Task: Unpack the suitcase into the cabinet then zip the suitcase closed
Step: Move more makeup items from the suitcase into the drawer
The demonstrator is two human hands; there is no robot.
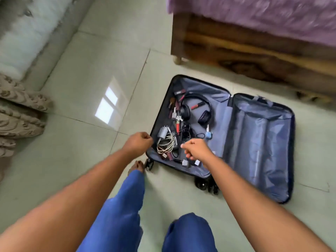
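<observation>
A dark suitcase (258, 142) lies open flat on the tiled floor, its blue lining showing. The left half holds black headphones (197, 110), a grey charger with a coiled white cable (164, 140), several small cosmetic tubes and other small items. The right half looks bare. My left hand (139, 141) hovers with curled fingers at the suitcase's left edge, holding nothing. My right hand (195, 149) hangs above the near part of the left half, fingers loosely curled, nothing visibly in it.
A wooden bed frame (254, 50) with a purple cover stands beyond the suitcase at top right. A pale sofa and patterned fabric (18, 110) lie at the left. My legs in blue trousers (123, 206) and a bare foot stand close to the suitcase wheels (205, 184).
</observation>
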